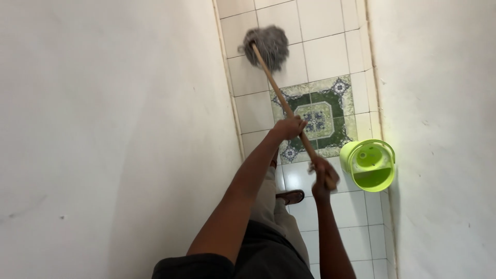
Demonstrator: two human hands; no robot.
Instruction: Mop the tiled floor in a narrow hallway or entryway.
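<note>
Head view: mop (266, 46) in both hands, in a narrow tiled passage between two white walls. Its grey string head lies on the pale floor (323, 57) at the far end, close to the left wall (103, 129) and slightly blurred. Its wooden handle (281, 98) slants from the head back toward the person, crossing a green patterned tile (330, 111) set into the floor. The left hand (288, 127) is closed around the handle about midway along, arm stretched forward. The right hand (321, 178) is closed around the near end of the handle, lower and closer to the body. A lime-green bucket (369, 164) stands on the floor just right of the right hand, up against the right wall (439, 129); it is apart from the mop. Below the arms, grey trousers (274, 206) and one foot in a brown sandal (290, 196) show on the tiles.
</note>
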